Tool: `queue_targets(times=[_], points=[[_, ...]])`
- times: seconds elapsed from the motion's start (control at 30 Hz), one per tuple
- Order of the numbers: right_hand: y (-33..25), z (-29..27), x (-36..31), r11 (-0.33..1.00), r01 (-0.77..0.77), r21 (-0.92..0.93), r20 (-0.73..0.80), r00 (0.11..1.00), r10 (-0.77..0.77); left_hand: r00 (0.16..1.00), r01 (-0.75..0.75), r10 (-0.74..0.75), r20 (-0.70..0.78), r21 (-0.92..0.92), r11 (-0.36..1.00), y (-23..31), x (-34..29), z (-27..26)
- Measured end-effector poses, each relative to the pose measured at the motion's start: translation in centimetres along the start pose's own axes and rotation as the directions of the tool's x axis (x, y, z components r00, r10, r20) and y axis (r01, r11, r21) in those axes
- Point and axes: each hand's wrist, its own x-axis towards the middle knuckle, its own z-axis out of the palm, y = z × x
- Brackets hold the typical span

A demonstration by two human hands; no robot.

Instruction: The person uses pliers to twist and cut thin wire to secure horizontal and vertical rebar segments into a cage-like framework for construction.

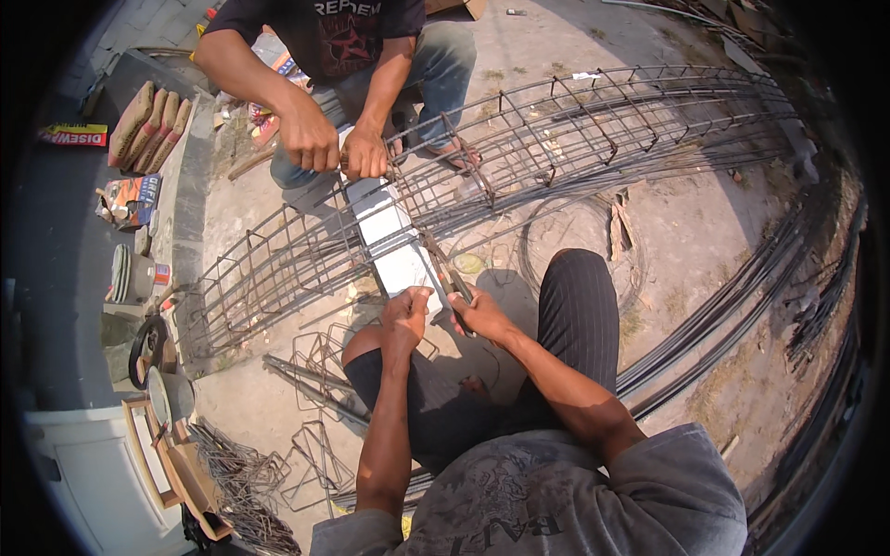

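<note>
Head-worn fisheye view, facing down, near

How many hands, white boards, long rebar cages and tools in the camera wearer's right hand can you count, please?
Wearer's hands, left hand and right hand: 2
Co-worker's hands: 2
White board: 1
Long rebar cage: 1
Dark tool in the right hand: 1
Total: 7

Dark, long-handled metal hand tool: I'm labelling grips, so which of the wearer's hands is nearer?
Right: the right hand grips the tool; the left hand is left of it, by the white rectangular board.
</note>
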Motion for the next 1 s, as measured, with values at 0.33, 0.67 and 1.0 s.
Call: queue_targets(times=[0.33,0.67,1.0], points=[[0.8,-1.5,0.2,0.594,0.238,-0.768,-0.123,0.856,-0.502,0.967,0.028,-0.041,0.253,0.058,0.998,4.5,-4.5,1.7],[-2.6,-1.3,-2.4,0.729,0.052,-0.682,-0.161,0.963,-0.218,0.964,0.142,-0.076,0.253,-0.253,0.957,6.0,-0.8,4.9],[8.6,-3.1,-5.0,0.839,-0.007,-0.544,-0.196,0.973,-0.119,0.972,0.074,-0.008,0.237,-0.273,0.959,8.4,-4.1,2.3]])
